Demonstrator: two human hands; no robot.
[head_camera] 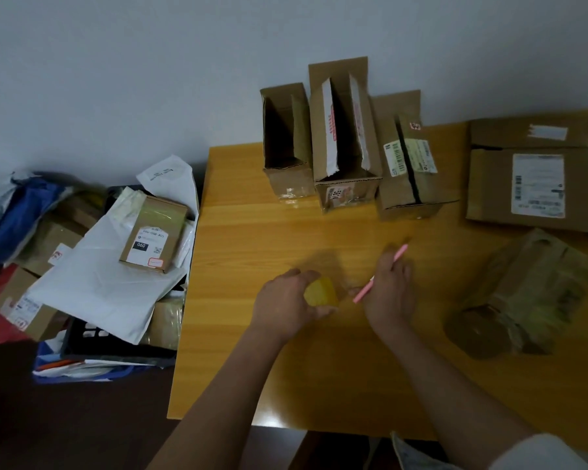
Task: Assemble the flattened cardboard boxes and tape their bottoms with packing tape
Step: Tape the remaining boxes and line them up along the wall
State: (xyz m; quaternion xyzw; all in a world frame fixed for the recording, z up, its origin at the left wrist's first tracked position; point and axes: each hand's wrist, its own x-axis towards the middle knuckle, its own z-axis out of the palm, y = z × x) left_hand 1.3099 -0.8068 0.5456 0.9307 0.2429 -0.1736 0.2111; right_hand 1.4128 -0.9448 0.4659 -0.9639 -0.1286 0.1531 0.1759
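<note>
Single head-worn wide-angle view, looking forward and steeply down over the tabletop (252, 351) from close above. It faces the wall (150, 62), taking in the floor (31, 418) at left. No second view.

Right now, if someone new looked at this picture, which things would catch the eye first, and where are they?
First, the two hands at the table's middle: the left hand grips a yellow tape roll, and the right hand holds a pink pen-like tool. Behind them, three assembled boxes stand in a row against the wall. On the floor to the left lies a pile of parcels and white mailers.
</note>
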